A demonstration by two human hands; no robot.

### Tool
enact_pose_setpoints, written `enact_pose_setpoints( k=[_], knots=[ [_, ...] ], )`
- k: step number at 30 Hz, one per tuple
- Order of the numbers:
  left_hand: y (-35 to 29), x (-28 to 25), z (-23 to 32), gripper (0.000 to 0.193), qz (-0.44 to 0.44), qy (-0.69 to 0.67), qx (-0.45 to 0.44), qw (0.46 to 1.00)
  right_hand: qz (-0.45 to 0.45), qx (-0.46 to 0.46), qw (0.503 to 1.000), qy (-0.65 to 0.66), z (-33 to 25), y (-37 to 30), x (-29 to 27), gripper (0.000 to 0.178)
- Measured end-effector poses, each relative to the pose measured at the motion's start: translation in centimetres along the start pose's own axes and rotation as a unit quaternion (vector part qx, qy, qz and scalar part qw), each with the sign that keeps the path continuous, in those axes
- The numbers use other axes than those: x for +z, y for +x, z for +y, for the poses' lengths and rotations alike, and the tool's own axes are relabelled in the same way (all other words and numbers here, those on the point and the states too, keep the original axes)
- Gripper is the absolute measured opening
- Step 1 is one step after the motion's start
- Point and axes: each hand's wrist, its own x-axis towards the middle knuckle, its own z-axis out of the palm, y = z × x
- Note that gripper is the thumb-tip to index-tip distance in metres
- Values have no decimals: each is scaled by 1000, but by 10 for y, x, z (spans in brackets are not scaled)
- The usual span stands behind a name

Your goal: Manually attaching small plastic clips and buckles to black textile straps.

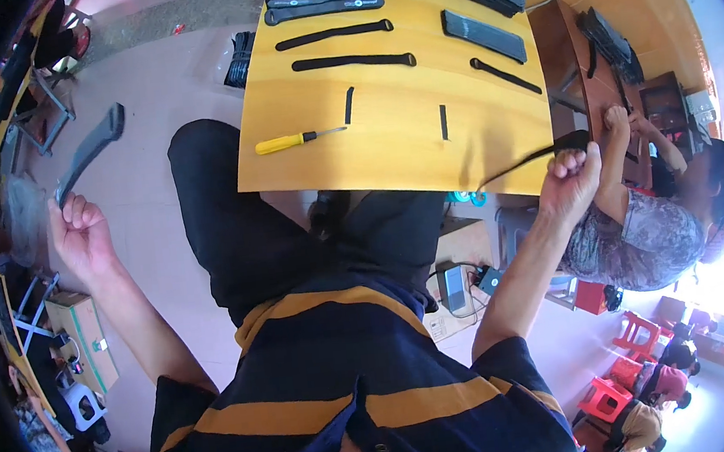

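Out to the left, my left hand is closed on one end of a grey-black strap, which sticks up and bends over to the right. My right hand is closed at the right corner of the yellow table. It pinches a black strap whose thin tail reaches left over the table edge. Two black straps with looped ends, an upper strap and a lower strap, lie on the tabletop. Nearer me are a yellow-handled screwdriver and two short black strips, a left strip and a right strip.
Stacked dark straps lie at the table's far edge. Grey bundles and a single strap lie at its right. A co-worker sits close on the right at a brown table. A box with cables stands below.
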Motion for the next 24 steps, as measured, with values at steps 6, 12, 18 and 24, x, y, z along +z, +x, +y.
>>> enact_pose_setpoints(
  k=[6, 12, 18, 24],
  knots=[
    [-8, 11, -12, 17, 21, 54, 19, 998, -99, 2, 995, 10, 2, 44, 47, 33],
    [-20, 10, -32, 22, 36, 79, 11, 996, -54, -40, 968, -243, 65, 82, 8, 34],
    [-25, 13, -32, 24, 34, 75, 1, 997, -35, 46, 916, -396, 88, 101, -57, 41],
    [-20, 31, -46, 22, 37, 96, 2, 995, -62, 63, 819, -567, 69, 125, -74, 38]
  ],
)
